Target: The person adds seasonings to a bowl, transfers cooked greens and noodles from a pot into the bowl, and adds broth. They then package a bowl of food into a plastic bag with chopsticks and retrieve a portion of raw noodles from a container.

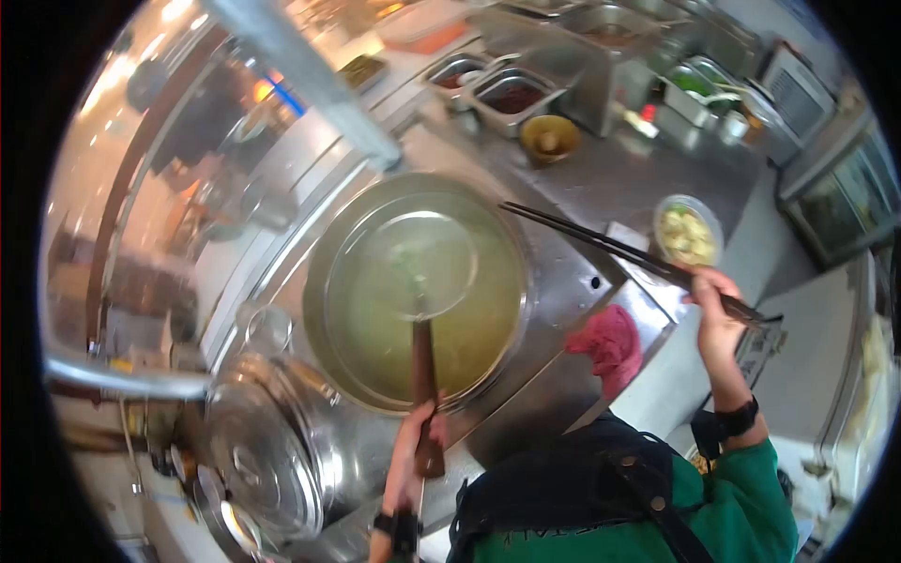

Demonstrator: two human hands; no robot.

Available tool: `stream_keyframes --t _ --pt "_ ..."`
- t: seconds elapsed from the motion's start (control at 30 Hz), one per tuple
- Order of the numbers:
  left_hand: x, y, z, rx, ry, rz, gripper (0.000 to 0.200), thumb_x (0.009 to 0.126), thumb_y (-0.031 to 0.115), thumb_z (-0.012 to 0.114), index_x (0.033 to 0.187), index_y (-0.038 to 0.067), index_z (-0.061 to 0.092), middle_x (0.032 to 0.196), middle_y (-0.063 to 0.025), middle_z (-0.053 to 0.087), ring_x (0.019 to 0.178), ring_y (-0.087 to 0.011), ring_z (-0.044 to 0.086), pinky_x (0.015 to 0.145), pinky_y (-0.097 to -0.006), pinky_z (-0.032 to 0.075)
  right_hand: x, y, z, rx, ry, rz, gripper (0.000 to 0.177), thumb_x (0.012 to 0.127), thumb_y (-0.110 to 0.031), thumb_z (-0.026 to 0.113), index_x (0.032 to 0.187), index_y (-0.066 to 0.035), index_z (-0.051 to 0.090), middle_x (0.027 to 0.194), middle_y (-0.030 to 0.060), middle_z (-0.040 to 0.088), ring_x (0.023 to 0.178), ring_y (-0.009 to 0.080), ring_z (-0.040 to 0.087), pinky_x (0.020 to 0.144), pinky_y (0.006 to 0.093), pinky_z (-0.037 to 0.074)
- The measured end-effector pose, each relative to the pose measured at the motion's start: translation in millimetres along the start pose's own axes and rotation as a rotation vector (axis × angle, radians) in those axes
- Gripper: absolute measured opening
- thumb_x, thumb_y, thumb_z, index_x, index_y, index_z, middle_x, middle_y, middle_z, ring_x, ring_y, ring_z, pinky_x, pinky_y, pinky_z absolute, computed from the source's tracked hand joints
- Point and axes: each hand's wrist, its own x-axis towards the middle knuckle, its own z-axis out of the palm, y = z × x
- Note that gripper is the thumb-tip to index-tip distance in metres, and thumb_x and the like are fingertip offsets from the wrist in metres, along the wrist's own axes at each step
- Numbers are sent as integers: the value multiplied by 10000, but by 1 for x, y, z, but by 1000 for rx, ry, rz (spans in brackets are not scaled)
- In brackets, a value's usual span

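So I'm on the head camera feed and both hands are busy. Left hand (413, 446) has its fingers wrapped around the dark wooden handle (424, 361) of a wide round utensil (422, 263), strainer or ladle, can't really tell through the cloudy liquid (361, 300). The round end sits inside the big metal pot (316, 310), and the handle slants out over the near rim. Makes sense to me: gripping near the far end of that handle puts my fingers outside the pot rather than over the liquid.

Right hand (715, 314) is closed on a pair of long dark chopsticks (601, 239), pinched toward the thick ends. Tips are close together, pointing at the pot's right-hand edge. My guess is the length is there for reach, so the hand can hang back over the worktop (554, 300). I see nothing caught between the tips.

Just beyond that hand there's a tub (717, 225) with pale yellow food (685, 235), handy for that side. A crumpled pink cloth (610, 347) lies between the pot and the right forearm, within easy reach of either hand, I'd say. Metal lids (258, 450) are off to the left of the pot, out of the way of both arms.
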Motion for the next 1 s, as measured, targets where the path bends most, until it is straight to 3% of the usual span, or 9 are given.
stream_keyframes --t 0.1,0.17,0.23,0.37,0.5,0.7,0.83,0.9,1.0 --pt "-34 -32 -10 -13 14 -28 387 850 286 484 1191 112 432 567 64 343 464 -50 341 430 -192 289 -12 -12 4 -150 -348 -100 172 842 -83 501 973 -9 584 1032 102 592 880 176 576 742 293 473" --pt "-53 -57 10 19 213 8 346 861 295 469 1159 120 457 566 76 319 454 -45 305 427 -183 267 -15 33 7 -288 -489 -657 253 789 -34 504 1036 -40 560 1116 152 534 901 292 589 738 300 481" --pt "-54 -63 -15 -123 30 -75 345 860 287 476 1156 112 454 566 73 304 454 -44 294 424 -189 257 -29 62 8 -429 -851 -400 447 738 -83 549 1179 -104 480 1262 188 394 1083 332 476 813 322 450" --pt "-68 -73 9 -335 -160 -24 219 876 268 450 760 83 449 679 -20 500 562 -100 480 468 -251 388 -25 110 16 -600 -919 -714 492 699 -115 576 1178 -152 471 1280 192 366 1165 335 390 838 343 436" --pt "-54 -98 28 -147 -74 49 290 866 284 466 1087 98 490 568 78 307 460 -40 281 435 -194 265 -12 114 12 -557 -994 -751 409 686 -146 570 1090 -148 504 1248 152 404 1164 313 394 750 353 474" --pt "-37 -117 92 -257 1 122 248 867 293 467 952 63 498 632 42 392 543 -60 352 512 -204 308 -13 77 36 -602 -1007 -793 515 625 -87 586 1130 -106 485 1137 147 499 1088 316 461 834 359 438" --pt "-24 -134 121 -167 7 117 305 850 284 496 1011 25 509 732 -18 542 651 -131 538 610 -225 413 -75 67 71 -286 -1166 -21 629 838 -356 514 1311 -23 265 964 132 589 740 200 600 660 304 482" --pt "-2 -163 98 -43 -214 117 385 846 402 458 994 52 523 806 -70 564 797 -181 554 729 -300 439 -96 40 95 -60 -1288 873 636 832 -400 512 1298 -33 283 936 124 590 690 179 587 606 280 480" --pt "4 -173 93 -64 -300 14 320 890 355 406 973 59 497 749 -43 548 629 -150 533 509 -257 437 -110 27 111 325 -1129 1129 415 840 -279 541 1151 -51 388 944 145 585 691 186 577 572 305 478"
